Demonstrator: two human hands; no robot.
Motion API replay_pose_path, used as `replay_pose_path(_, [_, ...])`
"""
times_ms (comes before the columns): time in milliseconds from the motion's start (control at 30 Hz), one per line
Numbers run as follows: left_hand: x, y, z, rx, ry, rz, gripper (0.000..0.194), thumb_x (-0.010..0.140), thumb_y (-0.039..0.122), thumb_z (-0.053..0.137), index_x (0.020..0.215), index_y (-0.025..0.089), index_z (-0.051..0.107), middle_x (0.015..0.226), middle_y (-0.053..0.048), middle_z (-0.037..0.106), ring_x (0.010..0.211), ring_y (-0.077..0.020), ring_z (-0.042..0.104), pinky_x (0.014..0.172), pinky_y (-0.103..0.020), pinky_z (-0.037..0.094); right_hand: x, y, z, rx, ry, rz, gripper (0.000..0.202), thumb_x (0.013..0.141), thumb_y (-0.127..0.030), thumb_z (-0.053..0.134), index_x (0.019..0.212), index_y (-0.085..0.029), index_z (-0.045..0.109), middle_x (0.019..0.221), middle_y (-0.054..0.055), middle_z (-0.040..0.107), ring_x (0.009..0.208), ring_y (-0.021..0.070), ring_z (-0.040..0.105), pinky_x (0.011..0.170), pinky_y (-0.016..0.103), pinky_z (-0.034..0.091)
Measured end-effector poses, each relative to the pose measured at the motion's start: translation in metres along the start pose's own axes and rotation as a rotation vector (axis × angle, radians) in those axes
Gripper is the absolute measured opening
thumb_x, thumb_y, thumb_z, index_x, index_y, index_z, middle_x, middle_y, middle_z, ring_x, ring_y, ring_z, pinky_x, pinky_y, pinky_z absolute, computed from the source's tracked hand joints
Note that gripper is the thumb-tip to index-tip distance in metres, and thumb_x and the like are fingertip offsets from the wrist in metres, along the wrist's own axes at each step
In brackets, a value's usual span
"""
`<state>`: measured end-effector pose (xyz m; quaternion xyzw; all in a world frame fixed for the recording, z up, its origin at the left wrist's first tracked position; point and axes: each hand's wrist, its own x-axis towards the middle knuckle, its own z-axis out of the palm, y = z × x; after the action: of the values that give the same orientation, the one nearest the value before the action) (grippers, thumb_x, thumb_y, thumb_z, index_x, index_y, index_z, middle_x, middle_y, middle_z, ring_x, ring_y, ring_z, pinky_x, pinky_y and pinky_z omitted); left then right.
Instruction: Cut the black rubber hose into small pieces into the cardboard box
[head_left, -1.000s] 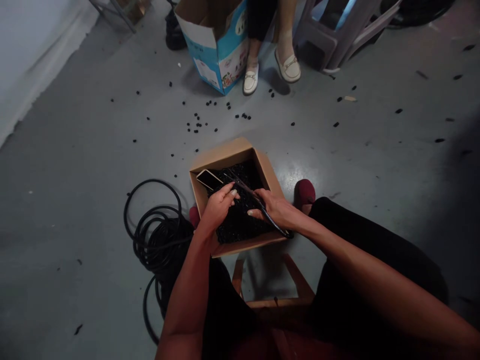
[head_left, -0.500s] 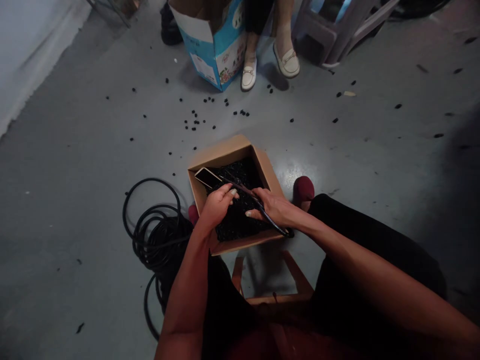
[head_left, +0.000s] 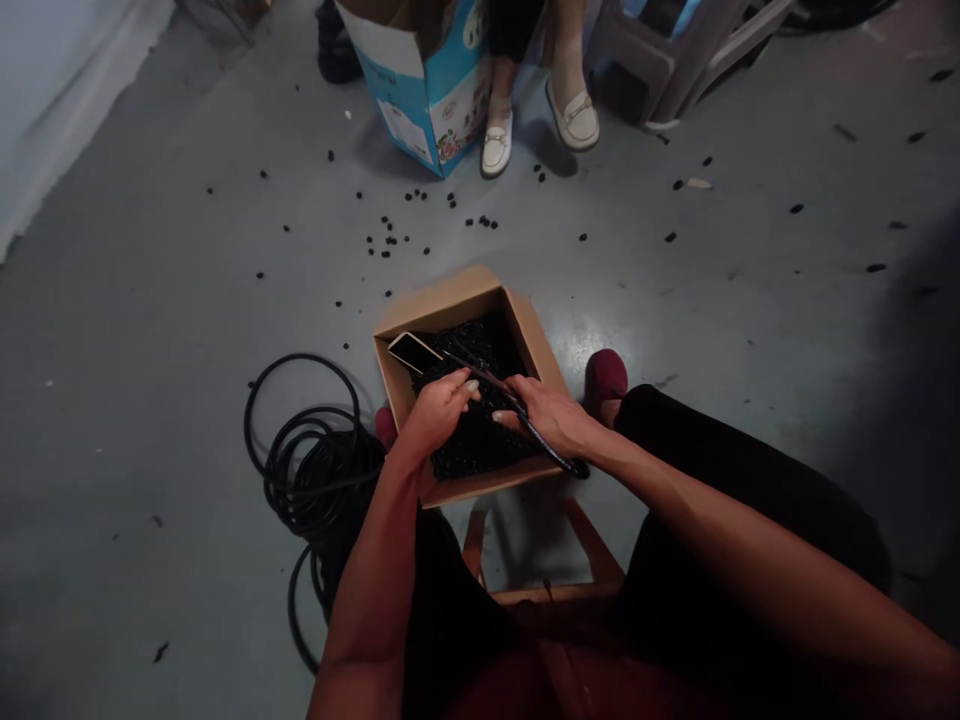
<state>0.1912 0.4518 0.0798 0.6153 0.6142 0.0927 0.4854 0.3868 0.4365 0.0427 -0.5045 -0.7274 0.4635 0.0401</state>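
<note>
An open cardboard box point(head_left: 399, 491) stands between my feet, with many small shiny black pieces point(head_left: 480, 455) inside. Over its middle, my right hand point(head_left: 546, 412) is closed round a long dark tool point(head_left: 551, 455) with a thin pointed end and a black handle; its exact kind is unclear. My left hand point(head_left: 442, 408) is beside the tool's thin part, fingers drawn together in a pinch. Whatever those fingers hold is hidden. A flat black rectangular thing with a pale edge point(head_left: 415, 353) leans in the box's far left corner.
Coiled black cable point(head_left: 315, 470) lies on the floor left of the box. Small black bits point(head_left: 389, 240) are scattered beyond it. A blue and white carton point(head_left: 427, 90), another person's pale shoes point(head_left: 496, 150) and a plastic stool point(head_left: 660, 70) are at the far side.
The view has shifted very slightly. Both hands and the dark tool keep almost the same place over the box.
</note>
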Motion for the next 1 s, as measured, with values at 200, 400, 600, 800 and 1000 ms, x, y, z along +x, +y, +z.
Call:
replay_pose_path(200, [0.0,-0.002,0.001,-0.056,0.008,-0.017,0.032,0.09,0.035,0.04,0.086,0.012,0.062,0.08,-0.003,0.063,0.068,-0.0109,0.054,0.072,-0.024,0.043,-0.002,-0.006,0.0,-0.029,0.008,0.027,0.026,0.093,-0.04,0.047,0.107,-0.019,0.049,0.1,0.012,0.061,0.089,0.0247,0.058,0.07,0.03,0.037])
replay_pose_path(400, [0.002,-0.007,0.002,-0.179,-0.029,0.005,0.027,0.089,0.035,0.042,0.081,0.014,0.057,0.076,-0.001,0.06,0.063,-0.0095,0.049,0.066,-0.023,0.04,-0.002,-0.005,-0.003,-0.059,0.005,0.023,0.024,0.092,-0.04,0.048,0.105,-0.019,0.05,0.096,0.011,0.062,0.085,0.0234,0.058,0.069,0.03,0.036])
replay_pose_path(600, [-0.002,-0.005,0.003,-0.492,-0.136,-0.001,0.035,0.089,0.045,0.046,0.086,0.013,0.059,0.08,-0.002,0.059,0.067,-0.0091,0.05,0.066,-0.022,0.041,-0.004,-0.008,-0.011,-0.039,0.019,0.039,0.02,0.092,-0.037,0.048,0.103,-0.02,0.049,0.096,0.008,0.062,0.084,0.0216,0.059,0.066,0.027,0.035])
replay_pose_path(800, [0.0,-0.005,0.004,-0.496,-0.1,-0.016,0.03,0.085,0.042,0.052,0.08,0.013,0.059,0.074,-0.001,0.058,0.062,-0.0082,0.049,0.063,-0.021,0.041,-0.004,-0.002,-0.012,-0.083,0.014,0.019,0.028,0.092,-0.041,0.049,0.111,-0.02,0.049,0.105,0.011,0.061,0.092,0.024,0.059,0.071,0.03,0.039])
replay_pose_path(1000, [0.008,-0.01,0.013,0.013,0.101,-0.03,0.028,0.09,0.03,0.046,0.091,0.013,0.067,0.083,-0.005,0.068,0.072,-0.014,0.06,0.072,-0.025,0.045,-0.002,0.002,-0.004,-0.113,0.003,0.066,0.037,0.092,-0.047,0.048,0.115,-0.018,0.048,0.108,0.014,0.059,0.095,0.0267,0.059,0.074,0.033,0.04])
